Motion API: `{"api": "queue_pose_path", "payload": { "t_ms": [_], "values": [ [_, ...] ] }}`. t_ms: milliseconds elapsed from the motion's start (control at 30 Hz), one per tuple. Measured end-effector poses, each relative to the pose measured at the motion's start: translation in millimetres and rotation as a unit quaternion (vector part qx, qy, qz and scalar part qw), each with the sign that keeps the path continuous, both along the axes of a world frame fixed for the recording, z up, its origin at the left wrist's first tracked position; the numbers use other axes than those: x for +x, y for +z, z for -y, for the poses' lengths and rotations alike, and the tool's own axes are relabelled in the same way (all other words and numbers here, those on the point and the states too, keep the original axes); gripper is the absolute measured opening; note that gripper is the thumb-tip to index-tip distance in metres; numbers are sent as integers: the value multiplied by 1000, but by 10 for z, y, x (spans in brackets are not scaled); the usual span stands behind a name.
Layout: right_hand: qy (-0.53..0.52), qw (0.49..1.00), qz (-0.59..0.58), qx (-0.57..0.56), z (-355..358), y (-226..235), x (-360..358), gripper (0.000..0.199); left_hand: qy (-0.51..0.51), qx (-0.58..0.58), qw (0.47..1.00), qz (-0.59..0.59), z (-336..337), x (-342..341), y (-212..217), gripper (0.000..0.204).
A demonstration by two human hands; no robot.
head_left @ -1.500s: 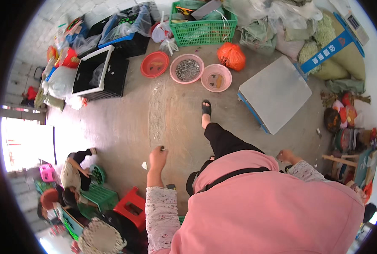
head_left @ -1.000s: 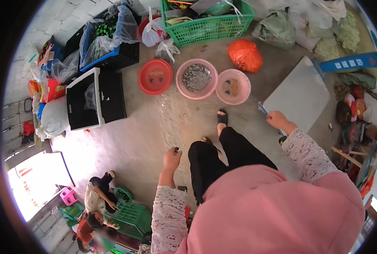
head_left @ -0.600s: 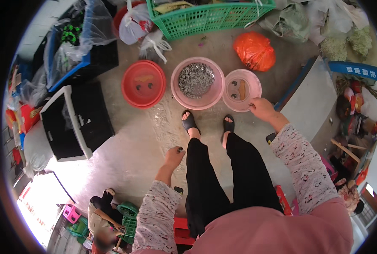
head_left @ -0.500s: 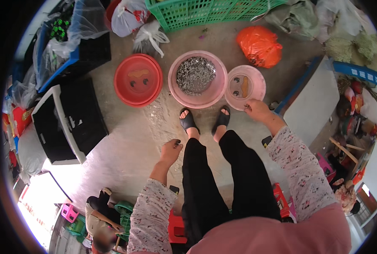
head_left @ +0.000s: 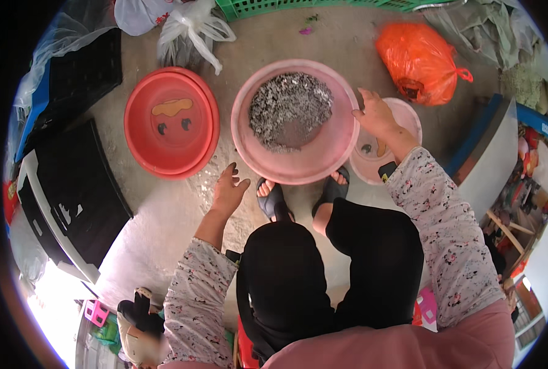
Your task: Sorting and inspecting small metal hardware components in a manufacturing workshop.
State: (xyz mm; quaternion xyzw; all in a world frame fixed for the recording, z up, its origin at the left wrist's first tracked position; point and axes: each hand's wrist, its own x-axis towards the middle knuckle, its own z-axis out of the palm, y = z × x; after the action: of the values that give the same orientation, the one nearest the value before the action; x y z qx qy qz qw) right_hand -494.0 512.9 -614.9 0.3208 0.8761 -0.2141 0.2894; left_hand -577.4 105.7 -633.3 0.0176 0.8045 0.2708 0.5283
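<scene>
In front of my feet stands a large pink basin (head_left: 329,157) with a heap of small grey, flaky bits (head_left: 289,104) in it; I cannot make out what they are. My right hand (head_left: 378,117) is at the basin's right rim, thumb and fingers apart; whether the fingertips touch the rim is unclear. Under that hand and forearm, a smaller pink basin (head_left: 363,166) with a cartoon face is partly hidden. My left hand (head_left: 228,192) hangs over the floor just off the large basin's lower left side, fingers spread and holding nothing. Both hands look dark at the fingertips.
Stacked red basins (head_left: 141,150) stand to the left. An orange plastic bag (head_left: 418,64) lies at the far right, a clear tied bag (head_left: 197,31) at the far left. A green crate (head_left: 268,7) is at the back. A black panel (head_left: 80,197) lies left; someone sits at lower left (head_left: 135,332).
I have bent down, knees now folded, and the basins appear nearer. Both hands have reached forward: the right to the large basin's rim, the left beside the basin, its fingers now spread.
</scene>
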Motion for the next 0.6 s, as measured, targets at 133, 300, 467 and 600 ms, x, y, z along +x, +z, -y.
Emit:
{"api": "queue_pose_path", "payload": {
  "t_ms": [133, 300, 467, 600],
  "values": [
    [37, 998, 32, -26, -35, -21, 27, 66, 53, 41, 998, 14, -155, -179, 19, 70],
    [-18, 996, 48, -71, 81, 47, -20, 63, 150, 36, 984, 85, -147, -245, 127, 60],
    [-29, 997, 29, -67, -63, 67, -192, 43, 234, 110, 963, 82, -260, -558, 219, 51],
    [-59, 992, -9, -109, -239, 533, -291, 41, 193, 49, 973, 118, -373, -684, 580, 50]
  ]
}}
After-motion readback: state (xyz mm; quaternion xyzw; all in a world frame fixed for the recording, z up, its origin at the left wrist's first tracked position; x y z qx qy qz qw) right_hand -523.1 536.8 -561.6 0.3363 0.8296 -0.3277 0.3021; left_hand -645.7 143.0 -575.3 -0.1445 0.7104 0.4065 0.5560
